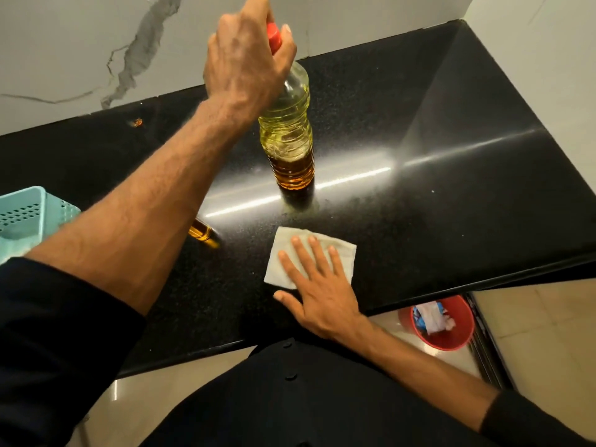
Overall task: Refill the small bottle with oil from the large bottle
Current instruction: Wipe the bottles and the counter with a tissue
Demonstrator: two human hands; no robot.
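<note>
The large clear bottle of yellow oil stands upright in the middle of the black counter. It has a red cap. My left hand grips its neck and cap from above. The small bottle, filled with amber oil, shows only in part below my left forearm, to the left of a folded white cloth. My right hand lies flat on that cloth with fingers spread, near the counter's front edge.
A light blue perforated basket sits at the left edge of the counter. A red bin with rubbish stands on the floor at the lower right. A white marbled wall backs the counter.
</note>
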